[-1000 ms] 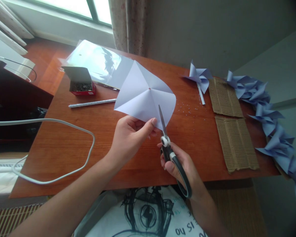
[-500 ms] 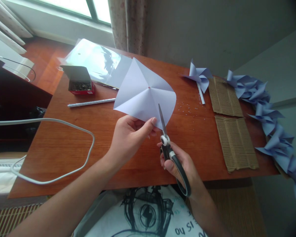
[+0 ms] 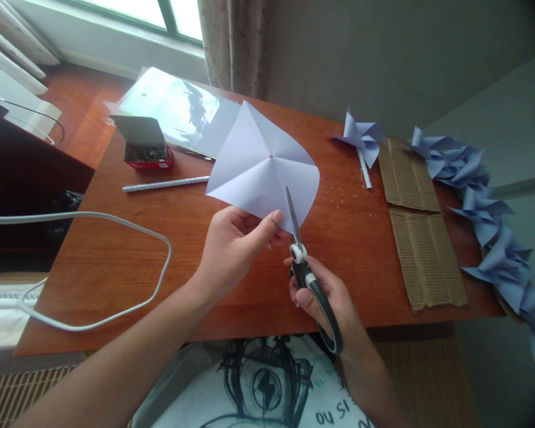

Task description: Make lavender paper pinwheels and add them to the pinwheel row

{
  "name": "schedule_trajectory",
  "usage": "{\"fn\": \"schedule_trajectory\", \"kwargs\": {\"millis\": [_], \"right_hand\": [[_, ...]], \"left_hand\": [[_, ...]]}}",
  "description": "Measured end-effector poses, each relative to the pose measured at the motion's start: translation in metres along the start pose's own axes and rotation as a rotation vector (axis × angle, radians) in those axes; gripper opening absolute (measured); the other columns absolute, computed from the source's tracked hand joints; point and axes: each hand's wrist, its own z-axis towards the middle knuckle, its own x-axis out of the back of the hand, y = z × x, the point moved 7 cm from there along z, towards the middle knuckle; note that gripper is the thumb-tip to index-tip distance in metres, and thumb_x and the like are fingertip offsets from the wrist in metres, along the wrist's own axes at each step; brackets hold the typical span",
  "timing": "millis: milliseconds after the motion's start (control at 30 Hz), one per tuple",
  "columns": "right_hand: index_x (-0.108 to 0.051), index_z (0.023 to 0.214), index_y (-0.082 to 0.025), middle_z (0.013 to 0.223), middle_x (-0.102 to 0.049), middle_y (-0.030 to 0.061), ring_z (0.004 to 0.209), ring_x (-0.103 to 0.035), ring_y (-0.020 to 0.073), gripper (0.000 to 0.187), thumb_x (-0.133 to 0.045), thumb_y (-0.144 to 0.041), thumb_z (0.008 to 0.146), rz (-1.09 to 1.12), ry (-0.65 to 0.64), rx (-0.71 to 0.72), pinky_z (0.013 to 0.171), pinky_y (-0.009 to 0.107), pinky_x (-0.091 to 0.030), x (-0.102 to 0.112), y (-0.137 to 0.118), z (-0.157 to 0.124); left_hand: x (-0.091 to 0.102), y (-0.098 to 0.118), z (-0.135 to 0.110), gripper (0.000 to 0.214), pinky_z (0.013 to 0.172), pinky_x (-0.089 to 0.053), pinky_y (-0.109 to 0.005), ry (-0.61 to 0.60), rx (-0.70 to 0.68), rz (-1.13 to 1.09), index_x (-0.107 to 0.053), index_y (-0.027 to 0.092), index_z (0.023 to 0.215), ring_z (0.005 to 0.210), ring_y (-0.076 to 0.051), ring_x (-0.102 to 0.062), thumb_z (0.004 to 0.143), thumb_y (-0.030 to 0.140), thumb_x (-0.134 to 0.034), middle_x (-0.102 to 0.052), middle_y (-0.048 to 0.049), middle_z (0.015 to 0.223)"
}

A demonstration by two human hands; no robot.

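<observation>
My left hand (image 3: 243,241) pinches the near edge of a creased sheet of pale paper (image 3: 249,172), thumb on top and fingers underneath. A small reddish mark sits at the middle, where the folds meet. Black-and-white scissors (image 3: 300,261) are in my right hand (image 3: 327,297), fingers in the handles. Their blades lie across the paper's near right corner, one blade showing on top and pointing toward the middle. The lower blade is hidden. Left of the paper, partly covered by it, a pale rolled paper stick (image 3: 164,184) rests on the table.
An open red box (image 3: 147,156) of small metal pieces stands near a clear plastic sleeve (image 3: 173,110). A finished pinwheel (image 3: 361,139), two cardboard pieces (image 3: 428,261) and several more pinwheels (image 3: 485,208) lie right. A white cable (image 3: 164,267) loops over the table's left (image 3: 116,249).
Almost nothing differs. The paper's far part has shifted very slightly up and right; both hands and the scissors keep nearly the same place.
</observation>
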Motion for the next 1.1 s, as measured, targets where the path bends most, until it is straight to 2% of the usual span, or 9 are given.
{"fn": "schedule_trajectory", "kwargs": {"millis": [800, 1100], "right_hand": [[-0.070, 0.113, -0.020, 0.083, -0.052, 0.0008, 0.067, -0.047, 0.0135, 0.054, -0.078, -0.060, 0.077, -0.056, 0.042, -0.004, 0.065, 0.026, -0.048, 0.0042, 0.0018, -0.0012], [-0.072, 0.111, -0.021, 0.080, -0.053, 0.0001, 0.064, -0.047, 0.0128, 0.052, -0.079, -0.059, 0.076, -0.079, 0.047, -0.021, 0.058, 0.025, -0.047, 0.0054, 0.0035, -0.0012]], "left_hand": [[0.0009, 0.0004, 0.0001, 0.018, 0.054, -0.053, -0.019, 0.007, -0.010, 0.007, -0.072, 0.016, 0.068, 0.058, -0.014, -0.070, 0.084, 0.024, -0.072, -0.077, -0.0027, 0.066], [0.0015, 0.0000, 0.0002, 0.017, 0.052, -0.053, -0.021, 0.016, -0.007, 0.025, -0.072, 0.016, 0.069, 0.057, -0.014, -0.070, 0.084, 0.025, -0.072, -0.077, -0.0033, 0.066]]}}
